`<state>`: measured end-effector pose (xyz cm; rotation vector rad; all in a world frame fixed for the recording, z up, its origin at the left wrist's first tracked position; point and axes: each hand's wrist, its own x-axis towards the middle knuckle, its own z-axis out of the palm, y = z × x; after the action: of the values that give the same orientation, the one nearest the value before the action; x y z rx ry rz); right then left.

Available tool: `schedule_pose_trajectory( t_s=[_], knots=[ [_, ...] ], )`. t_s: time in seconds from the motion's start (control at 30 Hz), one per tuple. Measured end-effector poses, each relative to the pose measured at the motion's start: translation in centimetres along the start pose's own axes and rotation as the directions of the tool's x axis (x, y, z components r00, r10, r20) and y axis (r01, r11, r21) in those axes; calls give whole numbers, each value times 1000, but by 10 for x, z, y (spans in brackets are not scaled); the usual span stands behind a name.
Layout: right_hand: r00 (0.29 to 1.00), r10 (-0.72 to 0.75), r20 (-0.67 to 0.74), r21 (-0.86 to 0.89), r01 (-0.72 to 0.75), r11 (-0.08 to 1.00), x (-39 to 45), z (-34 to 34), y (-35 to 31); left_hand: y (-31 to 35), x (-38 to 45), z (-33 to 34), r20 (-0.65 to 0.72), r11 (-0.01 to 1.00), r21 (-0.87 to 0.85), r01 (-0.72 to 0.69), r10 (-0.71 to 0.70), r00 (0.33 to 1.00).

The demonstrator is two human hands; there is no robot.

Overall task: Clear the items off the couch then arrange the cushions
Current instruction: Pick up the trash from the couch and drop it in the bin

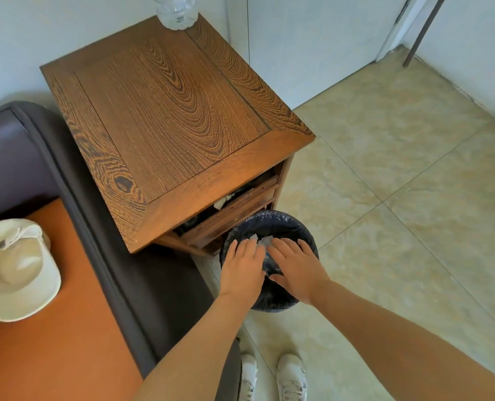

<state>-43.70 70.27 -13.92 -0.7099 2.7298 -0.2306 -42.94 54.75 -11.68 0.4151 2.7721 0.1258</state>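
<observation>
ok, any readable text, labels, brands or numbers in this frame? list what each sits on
None can be read.
Clear plastic bottle on the wooden side table: some marking shows on it, too blurred to read.
Cream cap on the couch seat: small tab at its back, no legible print.
White shoes: no legible print or logo.
Bin under both hands: no label visible.

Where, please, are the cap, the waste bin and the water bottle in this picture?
cap [14, 273]: head view, on its cream crown.
waste bin [272, 219]: head view, on its black liner's far rim.
water bottle [176, 13]: head view, on its clear base.
</observation>
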Motion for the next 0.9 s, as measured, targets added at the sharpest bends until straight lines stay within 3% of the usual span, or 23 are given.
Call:
schedule_pose_trajectory(
  t_s=[0.47,0.9],
  knots=[
    [996,-85,-20,-145,81,986,-13,-77,-28,-13,-50,-68,-78,1000,12,15,-14,997],
    [947,-254,-199,-220,209,953,-21,-156,-130,-59,-140,-121,-392,998,13,63,-52,919]
  ],
)
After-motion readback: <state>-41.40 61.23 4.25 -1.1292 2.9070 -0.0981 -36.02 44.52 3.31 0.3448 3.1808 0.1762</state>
